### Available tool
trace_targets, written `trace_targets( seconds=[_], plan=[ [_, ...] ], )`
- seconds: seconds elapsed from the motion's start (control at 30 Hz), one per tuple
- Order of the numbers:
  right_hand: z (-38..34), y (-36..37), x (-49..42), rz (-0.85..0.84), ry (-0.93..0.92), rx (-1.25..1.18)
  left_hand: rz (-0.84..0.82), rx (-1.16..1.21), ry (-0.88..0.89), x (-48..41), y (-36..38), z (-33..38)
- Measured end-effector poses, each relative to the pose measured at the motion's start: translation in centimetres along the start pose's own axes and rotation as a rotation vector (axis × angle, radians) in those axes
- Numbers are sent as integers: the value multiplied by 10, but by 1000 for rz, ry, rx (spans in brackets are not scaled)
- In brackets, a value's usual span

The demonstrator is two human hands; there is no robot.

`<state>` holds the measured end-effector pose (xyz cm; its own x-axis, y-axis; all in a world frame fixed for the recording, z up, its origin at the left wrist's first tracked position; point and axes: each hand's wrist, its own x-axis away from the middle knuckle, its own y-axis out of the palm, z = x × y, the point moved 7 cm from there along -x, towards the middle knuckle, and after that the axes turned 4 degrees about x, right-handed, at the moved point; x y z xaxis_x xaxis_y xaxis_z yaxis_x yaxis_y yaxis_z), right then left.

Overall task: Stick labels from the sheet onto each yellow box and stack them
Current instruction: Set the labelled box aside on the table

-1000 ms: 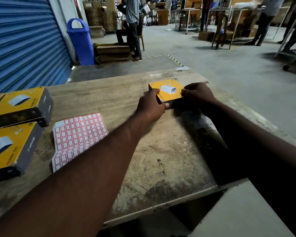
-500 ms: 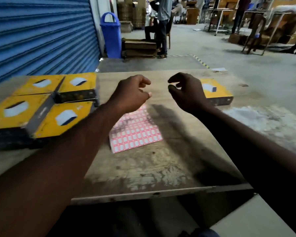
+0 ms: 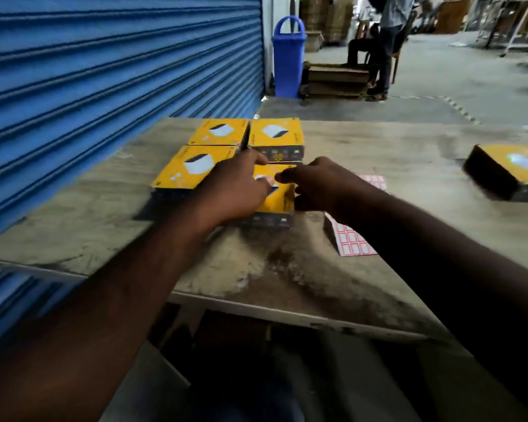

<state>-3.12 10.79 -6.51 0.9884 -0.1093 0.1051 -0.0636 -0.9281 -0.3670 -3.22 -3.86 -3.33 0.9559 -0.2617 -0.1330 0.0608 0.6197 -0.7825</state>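
Four yellow boxes sit in a two-by-two block at the table's left, by the shutter. Both my hands are on the near right yellow box (image 3: 282,202). My left hand (image 3: 235,190) covers its left half, with bent fingers on the top. My right hand (image 3: 317,187) grips its right edge, thumb on top and fingers down the side. The other boxes of the block are near left (image 3: 192,169), far left (image 3: 220,132) and far right (image 3: 276,134). The red-and-white label sheet (image 3: 352,240) lies flat to the right, partly hidden under my right forearm. A separate yellow box (image 3: 512,175) lies at the far right.
The worn wooden table (image 3: 287,269) has its front edge near me. A blue roller shutter (image 3: 104,71) runs along the left. Beyond the table stand a blue bin (image 3: 288,56), stacked cartons and a person by a chair on the concrete floor.
My view swung left. Both hands left the box now at the far right, crossed over the label sheet, and came down on the near right box of the block.
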Motion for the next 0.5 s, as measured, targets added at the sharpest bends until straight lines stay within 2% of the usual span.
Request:
trace_targets(
  seconds=[0.13, 0.27, 0.5],
  plan=[
    [4, 9, 4, -77, 125, -67, -72, -106, -62, 13, 19, -13],
    [9, 7, 8, -91, 207, -122, -83, -67, -77, 22, 32, -16],
    [18, 10, 9, 11, 183, -29, 173, 83, -113, 27, 27, -40]
  ],
)
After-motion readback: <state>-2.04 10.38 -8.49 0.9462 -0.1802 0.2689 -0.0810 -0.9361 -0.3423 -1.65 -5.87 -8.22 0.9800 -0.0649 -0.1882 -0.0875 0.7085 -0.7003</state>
